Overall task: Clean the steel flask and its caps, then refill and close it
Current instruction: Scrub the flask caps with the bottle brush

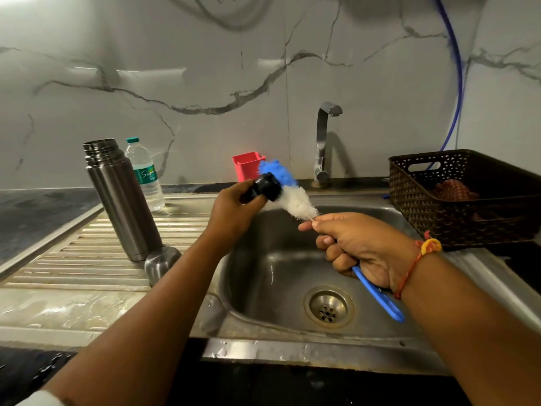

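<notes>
Evidently the step: scrubbing the black inner cap (pixel 265 187) with the bottle brush (pixel 298 202), held above the sink's (pixel 263 276) back-left part.
Left hand (pixel 234 208): fingers were curled round the cap, its wider end turned toward the bristles.
Right hand (pixel 361 250): closed round the brush's blue handle, gripping high up, just below the white bristles; the handle's end stuck out beneath the palm.
Contact: the bristles lay against the cap's far side, blue tuft above, white below.
Doing it well: probably turn the cap in the fingers while the brush worked round the rim and threads. Keeping both over the basin would let drips fall inside.
Risk: a wet cap could slip; a firm grip on its narrow end seemed wise.
Steel flask (pixel 120 200): stood open and upright on the drainboard (pixel 73 259), toward its back edge.
Steel outer cap (pixel 162 263): sat mouth-down touching the flask's base, at the drainboard's edge beside the basin.
Tap (pixel 323 142): no water was visibly running; a rinse looked yet to come.
</notes>
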`<action>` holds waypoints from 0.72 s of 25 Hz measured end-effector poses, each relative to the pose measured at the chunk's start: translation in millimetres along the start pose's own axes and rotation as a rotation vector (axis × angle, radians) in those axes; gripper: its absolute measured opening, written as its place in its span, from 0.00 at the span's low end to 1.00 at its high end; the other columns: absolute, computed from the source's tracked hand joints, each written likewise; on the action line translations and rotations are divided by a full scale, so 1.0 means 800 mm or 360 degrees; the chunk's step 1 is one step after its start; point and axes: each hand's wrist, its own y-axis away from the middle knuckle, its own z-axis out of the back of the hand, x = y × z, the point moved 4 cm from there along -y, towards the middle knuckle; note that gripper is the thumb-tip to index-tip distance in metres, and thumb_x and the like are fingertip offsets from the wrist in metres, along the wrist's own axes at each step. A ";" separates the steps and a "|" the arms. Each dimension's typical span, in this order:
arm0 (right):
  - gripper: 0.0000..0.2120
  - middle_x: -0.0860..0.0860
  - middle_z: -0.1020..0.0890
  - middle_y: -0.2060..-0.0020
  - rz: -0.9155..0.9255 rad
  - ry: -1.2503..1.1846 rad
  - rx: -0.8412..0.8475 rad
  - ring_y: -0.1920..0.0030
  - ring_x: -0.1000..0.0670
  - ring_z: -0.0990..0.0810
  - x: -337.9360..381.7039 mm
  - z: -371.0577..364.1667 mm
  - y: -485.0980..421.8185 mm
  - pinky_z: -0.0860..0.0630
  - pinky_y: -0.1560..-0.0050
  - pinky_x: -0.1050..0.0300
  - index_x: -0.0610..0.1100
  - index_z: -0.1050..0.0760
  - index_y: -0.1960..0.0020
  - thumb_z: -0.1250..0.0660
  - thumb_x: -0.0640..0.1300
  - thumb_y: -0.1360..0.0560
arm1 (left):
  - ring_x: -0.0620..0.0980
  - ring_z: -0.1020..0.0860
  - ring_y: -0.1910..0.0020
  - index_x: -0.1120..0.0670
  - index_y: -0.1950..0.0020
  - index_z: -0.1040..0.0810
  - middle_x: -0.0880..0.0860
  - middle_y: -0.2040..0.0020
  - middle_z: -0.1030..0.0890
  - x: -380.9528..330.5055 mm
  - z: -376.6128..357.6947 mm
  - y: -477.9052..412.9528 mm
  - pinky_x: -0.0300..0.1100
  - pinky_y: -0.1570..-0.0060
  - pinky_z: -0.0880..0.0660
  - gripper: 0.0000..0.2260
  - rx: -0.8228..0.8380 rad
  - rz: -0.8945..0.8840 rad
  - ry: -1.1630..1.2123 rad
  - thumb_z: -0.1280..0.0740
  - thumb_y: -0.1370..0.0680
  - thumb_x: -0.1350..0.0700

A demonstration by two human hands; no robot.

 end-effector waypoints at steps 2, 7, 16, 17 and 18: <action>0.12 0.52 0.32 0.74 -0.0020 -0.0036 0.0072 0.76 0.58 0.41 0.003 -0.001 0.003 0.45 0.81 0.68 0.40 0.23 0.41 0.43 0.43 0.17 | 0.44 0.20 0.59 0.47 0.38 0.19 0.50 0.53 0.15 0.002 0.010 -0.001 0.39 0.54 0.24 0.13 -0.0076 0.0044 0.0098 0.28 0.21 0.58; 0.12 0.52 0.31 0.74 0.0006 0.0052 -0.0106 0.77 0.58 0.40 -0.003 0.011 -0.011 0.44 0.81 0.67 0.41 0.24 0.40 0.43 0.43 0.17 | 0.43 0.17 0.45 0.49 0.31 0.21 0.47 0.43 0.16 -0.009 -0.008 0.008 0.39 0.42 0.24 0.18 0.0386 -0.0068 0.0000 0.28 0.21 0.57; 0.12 0.51 0.29 0.69 0.0349 0.0477 -0.0265 0.75 0.57 0.37 0.002 0.015 -0.020 0.40 0.78 0.64 0.48 0.23 0.41 0.44 0.42 0.18 | 0.57 0.18 0.41 0.55 0.31 0.30 0.58 0.38 0.22 0.006 0.002 0.002 0.47 0.45 0.18 0.17 0.0282 0.0337 0.0830 0.34 0.19 0.65; 0.12 0.51 0.29 0.68 0.0374 0.0535 -0.0255 0.74 0.57 0.36 0.003 0.014 -0.019 0.40 0.77 0.63 0.49 0.23 0.41 0.44 0.43 0.17 | 0.57 0.18 0.40 0.56 0.31 0.29 0.59 0.37 0.22 0.009 0.004 -0.001 0.48 0.44 0.18 0.16 0.0259 0.0352 0.0855 0.34 0.18 0.64; 0.12 0.51 0.29 0.68 0.0381 0.0579 -0.0239 0.74 0.56 0.36 0.003 0.013 -0.018 0.40 0.77 0.63 0.50 0.23 0.41 0.43 0.43 0.17 | 0.57 0.18 0.39 0.56 0.31 0.27 0.60 0.36 0.22 0.012 0.007 -0.003 0.49 0.43 0.19 0.15 0.0243 0.0360 0.0864 0.35 0.18 0.64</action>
